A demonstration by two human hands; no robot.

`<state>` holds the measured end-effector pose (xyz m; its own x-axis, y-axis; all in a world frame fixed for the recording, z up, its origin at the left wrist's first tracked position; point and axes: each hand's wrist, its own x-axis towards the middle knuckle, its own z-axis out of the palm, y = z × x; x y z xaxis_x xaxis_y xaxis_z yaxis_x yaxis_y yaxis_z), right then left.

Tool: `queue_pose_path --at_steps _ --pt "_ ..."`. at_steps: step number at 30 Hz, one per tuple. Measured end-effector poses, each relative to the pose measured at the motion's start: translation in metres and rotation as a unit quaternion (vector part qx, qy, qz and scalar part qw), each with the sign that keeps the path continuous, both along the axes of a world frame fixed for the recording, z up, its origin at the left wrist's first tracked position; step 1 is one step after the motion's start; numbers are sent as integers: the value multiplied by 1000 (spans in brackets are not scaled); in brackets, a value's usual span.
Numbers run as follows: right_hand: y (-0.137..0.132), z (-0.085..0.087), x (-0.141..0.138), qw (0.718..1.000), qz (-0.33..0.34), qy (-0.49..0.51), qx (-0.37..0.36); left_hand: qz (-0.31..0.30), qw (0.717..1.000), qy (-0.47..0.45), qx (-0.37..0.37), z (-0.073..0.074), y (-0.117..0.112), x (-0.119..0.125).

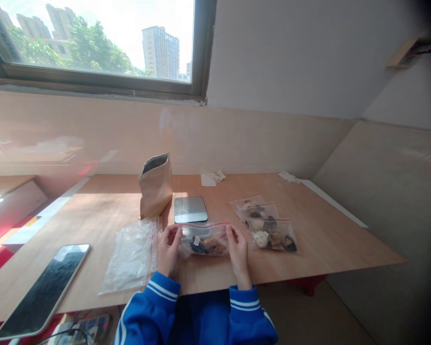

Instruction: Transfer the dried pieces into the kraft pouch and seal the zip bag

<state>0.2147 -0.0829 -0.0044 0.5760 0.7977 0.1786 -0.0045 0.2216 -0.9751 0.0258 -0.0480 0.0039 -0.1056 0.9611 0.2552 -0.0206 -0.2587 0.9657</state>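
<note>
A clear zip bag [210, 239] with a red seal strip lies in front of me, dark and tan pieces and a small white tag inside it. My left hand [169, 247] pinches its top left corner between thumb and fingers. At the top right corner, my right hand [237, 249] grips the same strip. Just behind the bag sits a flat scale with a silver top [190, 209]. A stack of flat clear zip bags [129, 256] lies beside my left hand. To the right are filled zip bags [273, 235], overlapping, with brown, black and pale pieces in them.
An open brown paper pouch [155, 187] stands at the back left of the wooden table [330, 235]. A large phone [45, 290] is at the left front edge. Crumpled white papers [215, 178] lie along the wall, below a window [104, 43].
</note>
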Motion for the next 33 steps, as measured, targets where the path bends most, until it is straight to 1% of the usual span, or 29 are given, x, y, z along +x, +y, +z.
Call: queue_pose_path --at_steps 3,6,10,14,17,20,23,26,30,33 --pt "-2 3 0 1000 -1 -4 2 6 1000 12 -2 -3 2 -1" --pt "-5 5 0 1000 17 -19 -6 15 1000 14 13 -5 2 -3" --pt "-9 5 4 998 42 -40 -11 29 999 3 27 -1 -1 -3" --pt "-10 3 6 997 18 -81 0 40 999 0 24 4 -2 -2" --pt "-10 2 5 996 -9 -93 9 41 999 -4 27 2 -1 -3" --pt "-11 2 5 996 -33 -82 7 28 999 -5 42 -3 1 -3" --pt "-11 1 5 996 -35 -79 6 22 999 -7 46 -6 2 -3" --pt "-9 -1 4 998 -23 -64 3 33 998 -22 40 -6 2 -3" --pt "-7 -4 2 1000 2 -18 -9 49 997 -50 37 -4 1 -3" --pt "-8 -3 1 1000 23 -3 -4 47 997 -46 38 -4 0 -3"
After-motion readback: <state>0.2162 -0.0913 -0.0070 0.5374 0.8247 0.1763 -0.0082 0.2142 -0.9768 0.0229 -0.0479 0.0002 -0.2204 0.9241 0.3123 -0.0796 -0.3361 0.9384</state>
